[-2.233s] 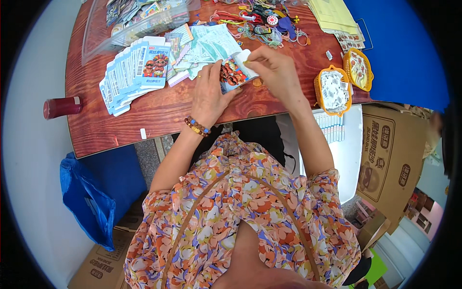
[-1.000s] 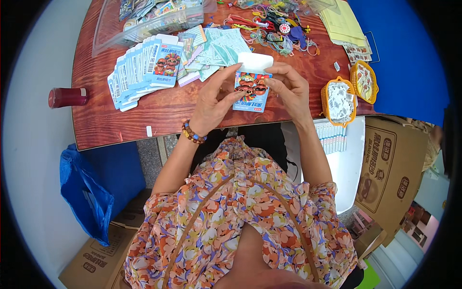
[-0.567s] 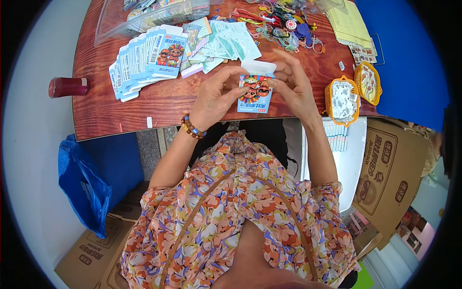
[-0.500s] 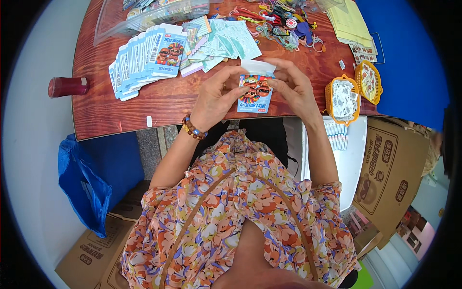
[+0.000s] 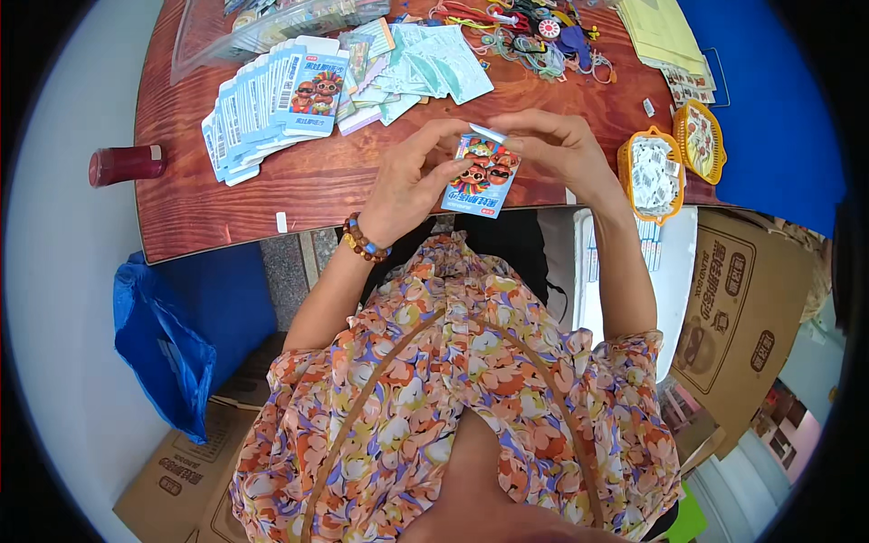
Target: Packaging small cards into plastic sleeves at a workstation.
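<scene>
A small blue printed box [image 5: 480, 188] with cartoon figures on its face is held over the table's near edge, slightly tilted. My left hand [image 5: 418, 176] pinches its left side, thumb on the printed face and fingers behind. At its far end a white flap [image 5: 487, 133] is folded partway over. My right hand [image 5: 557, 152] is closed at that end, its thumb and forefinger against the flap and upper right corner. To the far left lies a fanned stack of similar flat blue boxes [image 5: 272, 107], with loose green and patterned cards [image 5: 434, 68] beside it.
Two yellow baskets [image 5: 677, 210] holding small packets stand at the right edge. A clear plastic bin [image 5: 204, 54], tangled trinkets [image 5: 543, 45] and yellow sheets [image 5: 665, 36] lie at the back. A dark red cylinder [image 5: 127, 166] is left; a white tray [image 5: 672, 262] of boxes sits below right.
The white flap, upright before, is now bent over toward the box. The box has turned slightly, its near end shifting right. My right hand's fingers have closed in around the flap.
</scene>
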A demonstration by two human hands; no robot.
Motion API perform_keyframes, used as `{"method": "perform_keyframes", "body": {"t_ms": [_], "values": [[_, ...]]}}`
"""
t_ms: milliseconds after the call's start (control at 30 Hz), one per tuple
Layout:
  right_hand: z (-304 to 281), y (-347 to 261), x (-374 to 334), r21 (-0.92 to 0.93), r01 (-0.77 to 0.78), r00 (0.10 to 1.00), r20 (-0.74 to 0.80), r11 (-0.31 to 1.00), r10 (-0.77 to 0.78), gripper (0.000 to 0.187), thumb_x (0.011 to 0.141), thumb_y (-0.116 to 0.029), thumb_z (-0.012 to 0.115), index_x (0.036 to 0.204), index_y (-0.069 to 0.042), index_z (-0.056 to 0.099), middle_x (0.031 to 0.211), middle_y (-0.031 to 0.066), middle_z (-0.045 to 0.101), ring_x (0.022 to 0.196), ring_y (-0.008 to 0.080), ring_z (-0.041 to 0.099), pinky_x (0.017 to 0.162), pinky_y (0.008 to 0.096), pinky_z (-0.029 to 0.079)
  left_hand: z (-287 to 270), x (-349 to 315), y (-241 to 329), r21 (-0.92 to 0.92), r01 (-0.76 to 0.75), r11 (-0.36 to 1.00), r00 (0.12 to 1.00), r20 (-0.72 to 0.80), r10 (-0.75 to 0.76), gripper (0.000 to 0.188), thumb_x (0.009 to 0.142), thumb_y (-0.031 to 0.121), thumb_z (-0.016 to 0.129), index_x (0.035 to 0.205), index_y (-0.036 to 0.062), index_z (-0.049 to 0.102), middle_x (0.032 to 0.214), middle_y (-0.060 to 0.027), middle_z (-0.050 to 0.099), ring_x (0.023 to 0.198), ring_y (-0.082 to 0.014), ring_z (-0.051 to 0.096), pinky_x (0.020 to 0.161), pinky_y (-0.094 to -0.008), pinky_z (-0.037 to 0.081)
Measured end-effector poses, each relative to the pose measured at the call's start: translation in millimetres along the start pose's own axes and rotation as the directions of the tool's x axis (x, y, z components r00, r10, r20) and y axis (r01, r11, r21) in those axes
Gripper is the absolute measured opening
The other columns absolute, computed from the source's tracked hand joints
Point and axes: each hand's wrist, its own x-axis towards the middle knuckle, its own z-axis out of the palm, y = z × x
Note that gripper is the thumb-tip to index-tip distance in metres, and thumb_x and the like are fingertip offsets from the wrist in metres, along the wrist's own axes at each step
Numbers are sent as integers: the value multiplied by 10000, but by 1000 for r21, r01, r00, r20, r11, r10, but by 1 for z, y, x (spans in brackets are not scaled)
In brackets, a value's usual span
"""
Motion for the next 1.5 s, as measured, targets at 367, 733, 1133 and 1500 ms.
{"method": "perform_keyframes", "body": {"t_ms": [367,733,1133,1500], "values": [[1,4,-3,-128,-5,1000,-6,992,4,216,916,-70,674,1120,-25,728,1008,35,716,899,93,673,770,242,561,-2,4,6,-24,44,999,998,50,-43,417,888,85,701,1205,52,433,969,-107,672,820,-190,692,707,-310,537],[7,-4,-10,-364,37,999,-23,930,-49,246,942,-94,648,1175,-43,707,1029,20,717,817,64,658,659,202,547,-4,5,7,40,114,993,990,75,-117,457,866,105,733,1211,48,439,982,-123,678,834,-214,701,701,-323,537],[11,8,-22,-643,355,927,145,679,-347,332,901,-76,672,1226,-15,650,1189,112,683,984,216,695,823,281,547,0,0,0,-52,94,994,995,24,-93,424,873,50,683,1216,37,433,949,-116,679,797,-210,695,677,-308,530],[16,28,-34,-156,189,953,-209,969,-220,310,881,-29,695,1190,-13,682,1200,96,670,1033,137,644,843,261,533,17,10,5,-176,68,982,997,-18,-72,358,917,8,647,1216,35,453,963,-87,632,817,-125,667,683,-260,525]]}}
